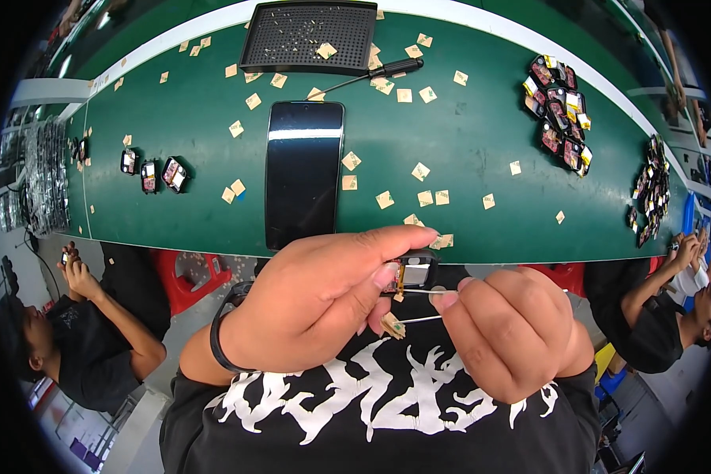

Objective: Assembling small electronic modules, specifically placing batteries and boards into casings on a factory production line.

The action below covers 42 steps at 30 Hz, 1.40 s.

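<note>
Left hand point(316, 304) is pinching small black module point(413, 272); right hand point(509, 332) is gripping tweezers point(425, 304), peeling tan sticker point(392, 325). Next likely needs steady pull.

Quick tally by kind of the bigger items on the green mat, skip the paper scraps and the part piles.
Smartphone, black, face up: 1
Perforated black tray: 1
Black-handled screwdriver: 1
Small modules in a row at the left: 3
Total: 6
Off the mat, the left hand holds one more module; the right hand holds tweezers.
</note>
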Available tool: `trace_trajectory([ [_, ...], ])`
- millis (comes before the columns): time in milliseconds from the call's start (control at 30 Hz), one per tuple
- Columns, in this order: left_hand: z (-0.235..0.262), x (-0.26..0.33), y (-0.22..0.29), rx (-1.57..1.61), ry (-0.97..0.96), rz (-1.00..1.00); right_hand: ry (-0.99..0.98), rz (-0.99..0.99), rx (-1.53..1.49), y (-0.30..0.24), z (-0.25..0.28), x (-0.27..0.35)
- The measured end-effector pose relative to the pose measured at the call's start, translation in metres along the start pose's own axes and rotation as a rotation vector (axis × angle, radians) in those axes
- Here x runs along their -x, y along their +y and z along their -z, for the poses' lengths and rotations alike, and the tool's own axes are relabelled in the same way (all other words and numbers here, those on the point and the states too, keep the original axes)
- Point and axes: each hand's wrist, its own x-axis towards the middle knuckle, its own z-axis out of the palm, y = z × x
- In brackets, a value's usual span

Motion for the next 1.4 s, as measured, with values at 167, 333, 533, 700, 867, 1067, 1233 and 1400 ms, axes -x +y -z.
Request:
trace_trajectory([
  [167, -0.002, -0.001, 0.003, 0.028, 0.026, 0.035, -0.016, 0.011, 0.11, -0.003, 0.001, -0.001],
  [333, -0.004, -0.002, 0.001, -0.005, 0.06, -0.003, 0.02, -0.002, 0.081, -0.004, -0.003, -0.001],
  [533, -0.002, -0.001, 0.001, 0.028, 0.022, 0.017, 0.018, -0.02, -0.004, -0.001, -0.003, -0.001],
  [700, -0.002, -0.001, 0.0, 0.001, -0.013, 0.013, -0.029, -0.008, -0.028, 0.001, -0.003, -0.002],
  [867, -0.006, 0.0, -0.008, -0.062, 0.011, -0.06, -0.105, 0.02, -0.045, 0.004, 0.0, 0.0],
  [1067, -0.001, -0.001, -0.005, -0.054, -0.031, -0.073, -0.114, -0.07, -0.206, 0.003, -0.001, 0.004],
  [1233, 0.0, 0.0, 0.001, -0.063, -0.031, -0.052, 0.005, -0.036, 0.067, -0.006, 0.0, 0.003],
  [1400, -0.001, -0.001, -0.006, -0.079, 0.019, -0.146, 0.011, -0.015, 0.067, -0.006, -0.003, 0.001],
])
